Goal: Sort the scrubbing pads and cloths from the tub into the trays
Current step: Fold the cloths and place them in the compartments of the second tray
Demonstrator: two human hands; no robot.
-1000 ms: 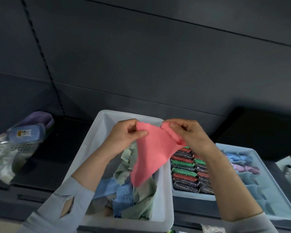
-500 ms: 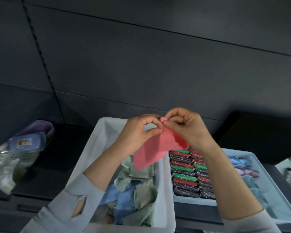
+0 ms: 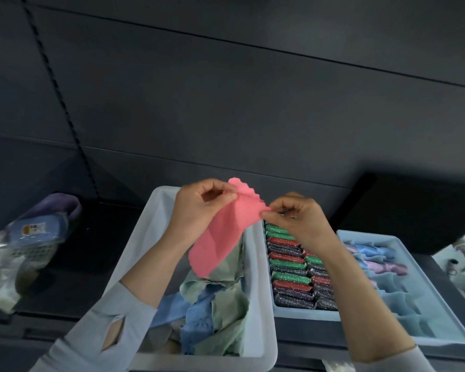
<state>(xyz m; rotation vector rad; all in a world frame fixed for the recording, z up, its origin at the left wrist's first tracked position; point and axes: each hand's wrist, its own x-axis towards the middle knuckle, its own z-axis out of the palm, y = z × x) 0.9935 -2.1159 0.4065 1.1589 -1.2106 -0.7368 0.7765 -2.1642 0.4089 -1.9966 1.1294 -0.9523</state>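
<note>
Your left hand (image 3: 196,208) pinches the pink cloth (image 3: 220,237) by its scalloped top edge, above the tub (image 3: 261,291) of blue and green cloths. The cloth hangs toward 7 o'clock from your fingers. Your right hand (image 3: 298,218) pinches its 3 o'clock corner, over the tray (image 3: 306,314) of scrubbing pads (image 3: 290,267).

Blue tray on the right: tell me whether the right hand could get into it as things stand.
Probably yes. The blue tray lies open-topped just beside the right hand, nothing above it, though that hand is pinching the pink cloth together with the left hand.
</note>
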